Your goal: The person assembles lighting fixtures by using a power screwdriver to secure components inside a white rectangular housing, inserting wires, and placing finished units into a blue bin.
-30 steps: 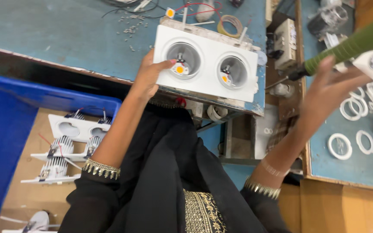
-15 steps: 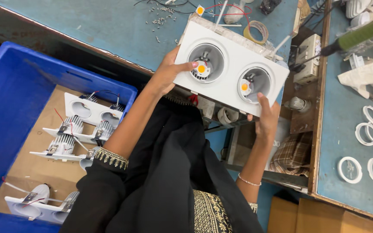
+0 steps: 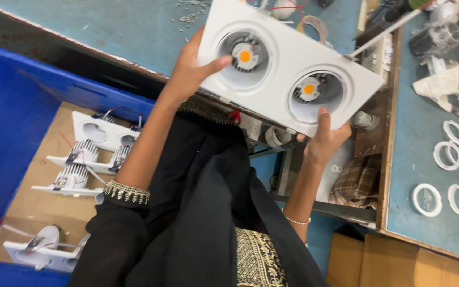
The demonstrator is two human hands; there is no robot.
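Note:
I hold a white rectangular twin downlight fixture in both hands, lifted off the blue bench and tilted toward me. Its two round recesses each show an orange LED chip. My left hand grips its left edge, thumb on the front face. My right hand grips the lower right edge from beneath, thumb on the rim. Black sleeves and bracelets cover my wrists.
A blue crate at my left holds several finished white fixtures on cardboard. The blue bench lies ahead with small debris. White rings lie on the right-hand bench. A checked cloth sits on a shelf below.
My right hand left the green tool at the right and took the fixture's lower edge. The fixture has risen off the bench toward me, now held by both hands.

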